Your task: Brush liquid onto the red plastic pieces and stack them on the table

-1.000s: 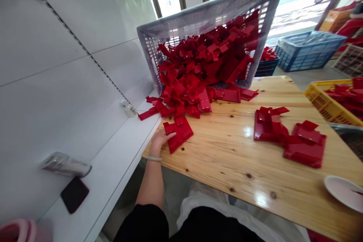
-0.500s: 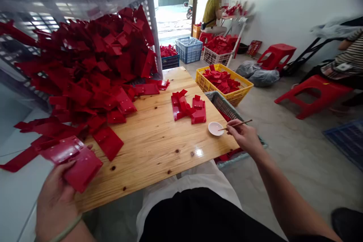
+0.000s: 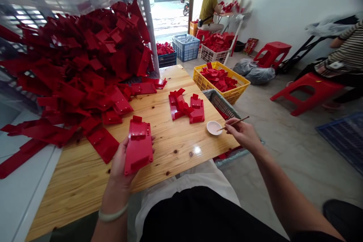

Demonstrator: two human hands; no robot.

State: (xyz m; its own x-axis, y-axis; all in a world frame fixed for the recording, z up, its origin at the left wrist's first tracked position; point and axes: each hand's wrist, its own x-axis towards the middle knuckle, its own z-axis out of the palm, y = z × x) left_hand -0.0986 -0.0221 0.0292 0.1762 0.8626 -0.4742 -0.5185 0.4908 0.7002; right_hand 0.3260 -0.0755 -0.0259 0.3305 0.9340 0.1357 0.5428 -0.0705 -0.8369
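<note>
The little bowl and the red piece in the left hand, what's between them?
Just bare wooden table, in the head view; other red pieces lie farther back.

My left grip held the red plastic piece over the desk: a glossy, roughly rectangular plate, broad face toward my view, long sides running away from me. A tab jutted past its far end, above a raised panel. The thin brown stick slanted from my right grip, its lower tip at the small white dish, which sat upright near the desk's right edge.
</note>
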